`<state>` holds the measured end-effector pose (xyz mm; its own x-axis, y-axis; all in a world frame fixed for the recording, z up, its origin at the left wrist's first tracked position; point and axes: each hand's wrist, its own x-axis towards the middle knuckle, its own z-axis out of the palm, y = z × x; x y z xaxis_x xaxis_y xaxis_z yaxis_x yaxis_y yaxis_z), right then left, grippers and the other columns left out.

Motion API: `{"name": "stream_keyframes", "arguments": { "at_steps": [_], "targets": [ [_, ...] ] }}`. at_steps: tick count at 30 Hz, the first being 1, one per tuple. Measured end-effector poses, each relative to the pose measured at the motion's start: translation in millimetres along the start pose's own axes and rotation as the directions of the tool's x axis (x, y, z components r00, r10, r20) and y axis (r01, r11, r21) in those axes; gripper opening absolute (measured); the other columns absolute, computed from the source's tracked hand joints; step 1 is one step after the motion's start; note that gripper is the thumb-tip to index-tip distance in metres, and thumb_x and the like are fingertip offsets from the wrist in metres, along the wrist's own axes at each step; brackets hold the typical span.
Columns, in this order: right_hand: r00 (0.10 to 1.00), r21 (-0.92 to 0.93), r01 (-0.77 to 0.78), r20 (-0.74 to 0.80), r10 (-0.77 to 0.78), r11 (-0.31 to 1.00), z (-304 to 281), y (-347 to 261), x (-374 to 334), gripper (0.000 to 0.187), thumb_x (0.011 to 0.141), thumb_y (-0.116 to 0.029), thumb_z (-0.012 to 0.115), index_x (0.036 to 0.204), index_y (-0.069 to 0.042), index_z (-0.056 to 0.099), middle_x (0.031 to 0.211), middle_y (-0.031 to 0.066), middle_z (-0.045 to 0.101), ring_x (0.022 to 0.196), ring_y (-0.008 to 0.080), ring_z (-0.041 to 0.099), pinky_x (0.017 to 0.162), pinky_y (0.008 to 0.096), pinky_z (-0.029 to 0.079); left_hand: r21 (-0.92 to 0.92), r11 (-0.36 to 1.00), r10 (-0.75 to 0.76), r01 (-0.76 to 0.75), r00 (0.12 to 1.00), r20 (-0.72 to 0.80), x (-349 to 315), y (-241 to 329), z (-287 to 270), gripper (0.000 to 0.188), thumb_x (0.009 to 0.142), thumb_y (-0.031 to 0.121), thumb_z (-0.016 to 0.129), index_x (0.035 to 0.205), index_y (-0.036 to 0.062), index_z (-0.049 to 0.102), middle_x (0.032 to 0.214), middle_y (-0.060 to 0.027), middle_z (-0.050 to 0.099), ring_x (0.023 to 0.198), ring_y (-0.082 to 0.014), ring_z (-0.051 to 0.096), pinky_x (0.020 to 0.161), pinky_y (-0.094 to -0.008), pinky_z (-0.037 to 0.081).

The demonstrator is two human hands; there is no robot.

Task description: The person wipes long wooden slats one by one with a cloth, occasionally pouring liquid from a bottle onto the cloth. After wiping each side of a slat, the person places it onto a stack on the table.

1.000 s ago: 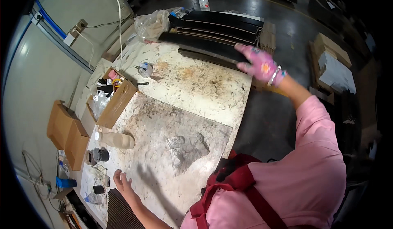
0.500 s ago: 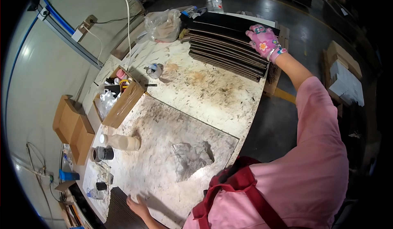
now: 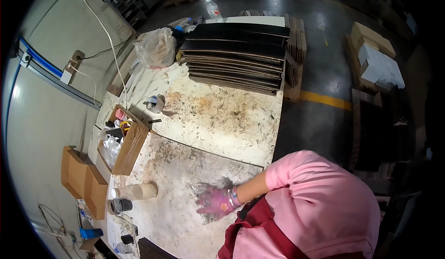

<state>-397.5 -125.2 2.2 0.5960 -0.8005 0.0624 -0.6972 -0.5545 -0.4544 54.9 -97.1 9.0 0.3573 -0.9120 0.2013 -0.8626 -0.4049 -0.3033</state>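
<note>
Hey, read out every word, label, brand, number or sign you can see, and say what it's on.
No text is readable.
Clear bottle at the back: reddish mark, too small to read.
Pale bottle: no lettering visible.
Open cardboard box: no lettering visible.
Gloved right hand: blurred flower print, no lettering I can make out.

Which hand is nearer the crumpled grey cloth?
Right. The gloved right hand is over the cloth, covering part of it. The left hand is out of view.
</note>
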Motion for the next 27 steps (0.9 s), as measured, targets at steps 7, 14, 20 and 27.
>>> {"name": "stream_keyframes", "arguments": {
  "at_steps": [7, 14, 20, 27],
  "targets": [
    [0.987, -0.063, 0.161, 0.001, -0.161, 0.985, 35, 20, -2, 0.067, 0.082, -0.052, 0.059, 0.138, -0.02, 0.043, 0.145, 0.0148, 0.039, 0.132, 0.035, 0.039, 0.108, 0.0567, 0.026, -0.304, 0.953, -0.01, -0.02, 0.995, -0.096, 6, -1, -5, 0.048, 0.081, 0.031, 0.072, 0.119, 0.0024, 0.061, 0.114, -0.0261, 0.059, 0.107, -0.0395, 0.056, 0.092, -0.0455, 0.045],
    [0.969, 0.001, -0.022, -0.247, 0.022, 1.0, -3, 44, -48, 0.05, 0.081, -0.044, 0.061, 0.122, -0.017, 0.052, 0.129, 0.0113, 0.053, 0.119, 0.0315, 0.051, 0.096, 0.0484, 0.042, -0.731, 0.679, 0.01, 0.067, 0.995, 0.1, -22, -36, -11, 0.041, 0.087, 0.026, 0.068, 0.116, -0.0007, 0.062, 0.111, -0.0214, 0.063, 0.104, -0.0311, 0.058, 0.092, -0.042, 0.045],
    [0.924, 0.316, -0.019, -0.357, 0.138, 0.948, 53, 108, -28, 0.034, 0.089, -0.026, 0.054, 0.118, -0.006, 0.054, 0.117, 0.0127, 0.058, 0.109, 0.0262, 0.056, 0.093, 0.0379, 0.046, -0.87, 0.432, 0.411, 0.236, 0.808, 0.423, -42, 39, -69, 0.048, 0.086, 0.012, 0.057, 0.129, -0.0081, 0.05, 0.122, -0.0194, 0.06, 0.104, -0.0235, 0.06, 0.092, -0.035, 0.045],
    [0.749, 0.658, -0.32, -0.265, 0.608, 0.681, -33, 90, -39, 0.023, 0.089, -0.023, 0.063, 0.1, -0.003, 0.063, 0.089, 0.0108, 0.065, 0.081, 0.0218, 0.061, 0.077, 0.0342, 0.048, -0.969, 0.216, 0.591, 0.116, 0.775, 0.225, 5, 189, -57, 0.04, 0.089, 0.017, 0.063, 0.122, -0.0037, 0.058, 0.117, -0.0151, 0.063, 0.104, -0.0184, 0.059, 0.091, -0.029, 0.045]
  ]
}}
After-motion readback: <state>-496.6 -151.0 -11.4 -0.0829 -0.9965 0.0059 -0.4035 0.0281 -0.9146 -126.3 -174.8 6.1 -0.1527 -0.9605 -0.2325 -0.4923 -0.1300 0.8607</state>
